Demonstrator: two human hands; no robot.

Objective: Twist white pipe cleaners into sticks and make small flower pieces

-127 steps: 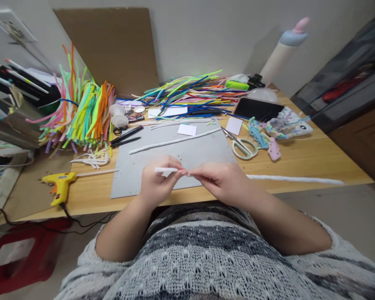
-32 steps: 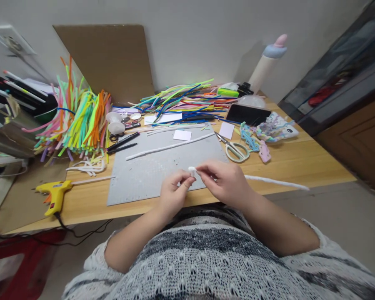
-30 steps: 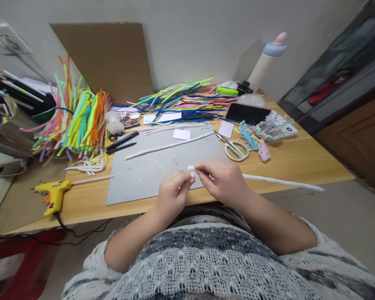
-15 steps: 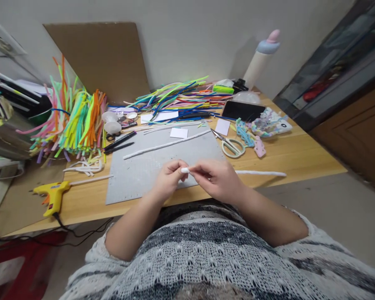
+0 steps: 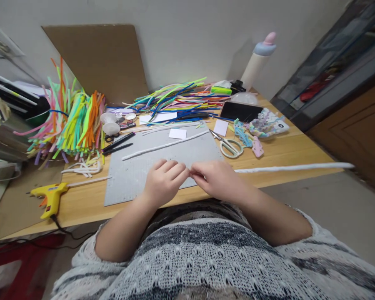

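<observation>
A white pipe cleaner [image 5: 287,168] sticks out far to the right from behind my right hand [image 5: 217,180], whose thumb and fingers pinch it. Fingertip to fingertip with it, my left hand [image 5: 166,180] is curled closed, knuckles up, over the near end, which is hidden inside. Both hands hover above the front edge of a grey cutting mat [image 5: 128,179]. Behind them, another white pipe cleaner [image 5: 165,146] lies slanted across the mat, with a small white card [image 5: 177,133] just beyond it.
Scissors [image 5: 231,148], a phone [image 5: 241,111] and pastel pipe-cleaner figures [image 5: 262,125] are to the right. A yellow glue gun [image 5: 50,196] with a trailing cord lies left. Bundled coloured pipe cleaners [image 5: 78,125] stand behind it; more loose ones [image 5: 181,98] lie along the wall.
My left hand has rolled over, so its knuckles now cover the white end that showed between my fingers. Much more of the pipe cleaner now extends to the right.
</observation>
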